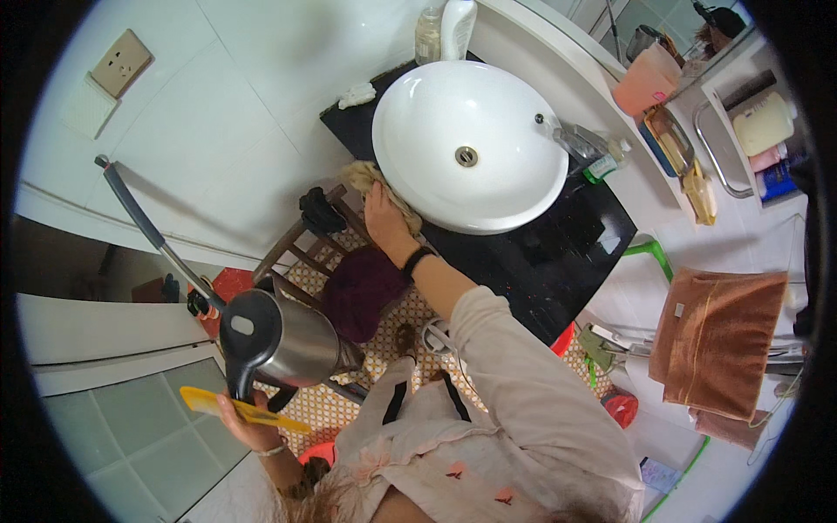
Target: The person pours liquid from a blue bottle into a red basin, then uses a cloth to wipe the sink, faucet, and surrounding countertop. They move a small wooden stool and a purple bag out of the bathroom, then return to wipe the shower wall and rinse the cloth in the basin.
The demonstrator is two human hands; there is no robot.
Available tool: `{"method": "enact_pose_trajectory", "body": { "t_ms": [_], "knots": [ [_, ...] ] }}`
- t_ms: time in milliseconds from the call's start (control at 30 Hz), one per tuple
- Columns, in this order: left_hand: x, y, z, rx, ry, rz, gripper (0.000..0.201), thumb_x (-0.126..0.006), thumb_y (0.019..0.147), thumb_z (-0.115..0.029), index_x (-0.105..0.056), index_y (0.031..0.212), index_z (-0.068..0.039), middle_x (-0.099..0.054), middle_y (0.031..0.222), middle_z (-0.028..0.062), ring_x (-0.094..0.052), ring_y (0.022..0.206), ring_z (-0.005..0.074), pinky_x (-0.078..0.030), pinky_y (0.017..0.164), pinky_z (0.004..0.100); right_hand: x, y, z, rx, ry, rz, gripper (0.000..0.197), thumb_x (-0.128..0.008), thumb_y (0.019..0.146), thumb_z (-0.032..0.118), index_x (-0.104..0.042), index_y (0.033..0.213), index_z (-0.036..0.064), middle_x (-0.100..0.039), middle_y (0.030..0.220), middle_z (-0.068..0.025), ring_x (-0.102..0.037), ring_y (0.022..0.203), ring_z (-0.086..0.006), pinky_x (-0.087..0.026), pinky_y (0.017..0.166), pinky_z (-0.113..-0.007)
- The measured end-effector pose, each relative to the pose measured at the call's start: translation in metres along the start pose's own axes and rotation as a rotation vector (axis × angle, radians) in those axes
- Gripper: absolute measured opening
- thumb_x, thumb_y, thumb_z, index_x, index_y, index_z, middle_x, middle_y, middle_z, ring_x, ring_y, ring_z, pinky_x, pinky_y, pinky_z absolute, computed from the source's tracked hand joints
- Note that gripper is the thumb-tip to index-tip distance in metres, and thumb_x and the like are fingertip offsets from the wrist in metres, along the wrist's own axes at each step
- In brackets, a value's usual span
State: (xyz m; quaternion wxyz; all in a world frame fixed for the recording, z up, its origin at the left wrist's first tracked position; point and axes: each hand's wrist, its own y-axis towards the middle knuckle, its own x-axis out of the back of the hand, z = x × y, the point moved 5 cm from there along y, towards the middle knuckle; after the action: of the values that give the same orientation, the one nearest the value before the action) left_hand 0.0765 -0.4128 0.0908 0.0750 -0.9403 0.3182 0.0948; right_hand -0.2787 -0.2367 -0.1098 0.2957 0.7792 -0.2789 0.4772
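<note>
Pressing a crumpled beige cloth (384, 187) onto the black counter (558, 261), the right hand (382, 218) lies flat on top of it, fingers spread rather than curled, so the cloth is pinned under the palm more than gripped, right against the left rim of the white basin (466, 139). Well to the lower left of the basin, the left hand (244, 418) is closed around the black handle of a steel electric kettle (275, 340) and also has a yellow comb (240, 410) trapped between fingers and handle. Between kettle and basin stands a wooden chair (301, 253) with a dark red garment (362, 292) draped on it. The risk, as I judge it, sits with the left hand: holding two things at once, the comb could slip free, or the kettle could tilt and knock the chair. At the basin, a hard wipe could push the cloth off the counter edge, since it already overhangs the near corner
</note>
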Motion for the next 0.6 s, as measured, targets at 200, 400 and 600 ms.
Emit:
{"method": "enact_pose_trajectory", "body": {
  "t_ms": [200,400,600],
  "knots": [
    [0.001,-0.016,-0.003,-0.073,-0.059,-0.233,0.032,-0.054,0.093,-0.038,-0.048,0.085,-0.008,-0.045,0.068,0.0026,-0.045,0.054,0.0121,-0.036,0.047,0.0225,0.032,-0.154,-0.040,-0.205,0.482,-0.137,0.033,-0.055,0.082,0.011,-0.056,0.111,-0.0062,-0.045,0.135,-0.0260,-0.049,0.123,-0.0356,-0.050,0.091,-0.035],
    [-0.014,-0.033,-0.006,-0.030,-0.088,0.031,0.030,-0.057,0.092,-0.038,-0.050,0.090,-0.010,-0.051,0.076,0.0034,-0.050,0.059,0.0138,-0.041,0.047,0.0250,0.071,-0.350,-0.074,-0.250,0.601,-0.126,0.029,-0.053,0.080,0.008,-0.057,0.107,-0.0018,-0.047,0.134,-0.0247,-0.049,0.123,-0.0370,-0.046,0.096,-0.040],
    [-0.028,-0.060,-0.005,-0.066,-0.069,-0.010,0.036,-0.054,0.093,-0.041,-0.054,0.090,-0.005,-0.055,0.066,0.0066,-0.052,0.052,0.0157,-0.040,0.046,0.0276,0.096,-0.450,-0.118,-0.401,0.966,-0.066,0.031,-0.056,0.075,-0.004,-0.061,0.105,0.0001,-0.059,0.120,-0.0225,-0.057,0.113,-0.0364,-0.046,0.096,-0.039]
  ]
}}
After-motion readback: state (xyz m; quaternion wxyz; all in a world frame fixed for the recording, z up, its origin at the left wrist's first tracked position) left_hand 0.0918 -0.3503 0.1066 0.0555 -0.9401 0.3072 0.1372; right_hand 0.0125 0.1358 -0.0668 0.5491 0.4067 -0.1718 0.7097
